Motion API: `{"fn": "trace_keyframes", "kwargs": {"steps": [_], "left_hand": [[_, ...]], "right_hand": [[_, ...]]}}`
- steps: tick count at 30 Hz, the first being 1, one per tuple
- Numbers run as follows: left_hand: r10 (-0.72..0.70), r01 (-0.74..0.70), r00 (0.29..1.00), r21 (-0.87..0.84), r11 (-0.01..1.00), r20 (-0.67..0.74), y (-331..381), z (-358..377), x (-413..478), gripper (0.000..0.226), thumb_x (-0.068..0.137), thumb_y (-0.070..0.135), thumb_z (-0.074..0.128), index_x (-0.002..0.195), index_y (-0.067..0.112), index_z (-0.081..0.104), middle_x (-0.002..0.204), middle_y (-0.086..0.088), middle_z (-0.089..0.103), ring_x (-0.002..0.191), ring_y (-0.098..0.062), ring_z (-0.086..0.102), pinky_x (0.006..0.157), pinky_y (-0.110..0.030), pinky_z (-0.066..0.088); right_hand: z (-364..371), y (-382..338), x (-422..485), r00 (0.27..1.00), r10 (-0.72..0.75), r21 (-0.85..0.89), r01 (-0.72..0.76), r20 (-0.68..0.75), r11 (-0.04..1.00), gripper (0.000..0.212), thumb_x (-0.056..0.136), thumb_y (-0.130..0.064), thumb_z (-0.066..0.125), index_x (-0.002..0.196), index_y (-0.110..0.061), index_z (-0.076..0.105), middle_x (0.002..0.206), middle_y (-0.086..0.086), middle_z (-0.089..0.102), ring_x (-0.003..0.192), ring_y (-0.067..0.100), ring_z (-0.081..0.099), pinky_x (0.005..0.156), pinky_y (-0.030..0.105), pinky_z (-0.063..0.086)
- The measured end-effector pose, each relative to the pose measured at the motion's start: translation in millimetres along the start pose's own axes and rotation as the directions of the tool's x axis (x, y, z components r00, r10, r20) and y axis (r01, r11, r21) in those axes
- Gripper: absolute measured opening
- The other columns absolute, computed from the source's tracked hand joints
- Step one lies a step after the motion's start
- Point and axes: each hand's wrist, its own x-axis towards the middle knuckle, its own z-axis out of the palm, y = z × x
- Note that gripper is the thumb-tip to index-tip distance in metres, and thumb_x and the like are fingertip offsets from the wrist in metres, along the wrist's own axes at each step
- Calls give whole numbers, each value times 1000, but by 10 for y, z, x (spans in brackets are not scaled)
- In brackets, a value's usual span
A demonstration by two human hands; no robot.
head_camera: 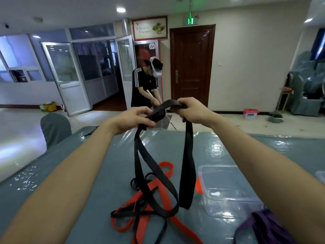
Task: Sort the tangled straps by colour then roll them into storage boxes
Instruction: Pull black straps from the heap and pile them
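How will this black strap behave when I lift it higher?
Probably floppy: the black strap hangs limply from the left hand and right hand. It likely drags the red strap along, since they lie tangled on the table.

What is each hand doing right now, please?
Left hand: grips the black strap.
Right hand: grips the same black strap.

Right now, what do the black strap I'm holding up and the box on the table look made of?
The black strap: probably woven fabric webbing, matte; it hangs flat, limp, without shine. The box: seemingly rigid clear plastic, glossy; the table shows through, with glare spots.
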Motion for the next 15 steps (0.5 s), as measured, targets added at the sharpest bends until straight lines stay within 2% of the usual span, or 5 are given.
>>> {"fn": "trace_keyframes", "kwargs": {"steps": [4,6,9,12,15], "left_hand": [[59,-6,982,-287,958,177,166,-83,37,52,83,5,89,128,7,63,95,-10,73,92,-27,72,90,-36,61],[27,23,962,-178,984,273,235,-47,49,46,83,33,95,118,14,71,81,-2,63,76,-19,60,86,-37,55],[-75,61,984,87,994,161,389,-23,84,59,71,71,92,100,21,80,65,1,50,59,-15,48,82,-39,50],[-96,65,982,186,980,161,512,-73,117,83,76,70,90,132,11,73,61,2,50,56,-14,48,93,-52,51],[-217,127,943,332,935,252,568,-130,83,77,83,62,89,134,8,68,78,-4,65,74,-19,65,101,-52,55]], "right_hand": [[-54,131,-47,997,15,-32,-17,-71,999,5,98,-7,73,102,-8,76,73,-4,63,56,-2,54,66,28,47],[-92,130,-56,987,21,14,-19,-158,1000,11,93,-5,80,102,-9,78,79,-5,70,59,-6,59,68,23,47],[-158,89,-41,980,10,53,0,-197,999,21,84,-7,90,100,-15,80,93,-1,79,80,2,71,78,25,58],[-187,36,-39,984,-28,43,36,-174,998,27,79,-6,94,96,-19,79,87,-13,78,84,-4,72,77,19,56],[-241,11,-55,989,-39,-1,39,-141,999,35,74,-7,97,100,-23,80,95,-4,75,91,12,70,87,29,55]]}}
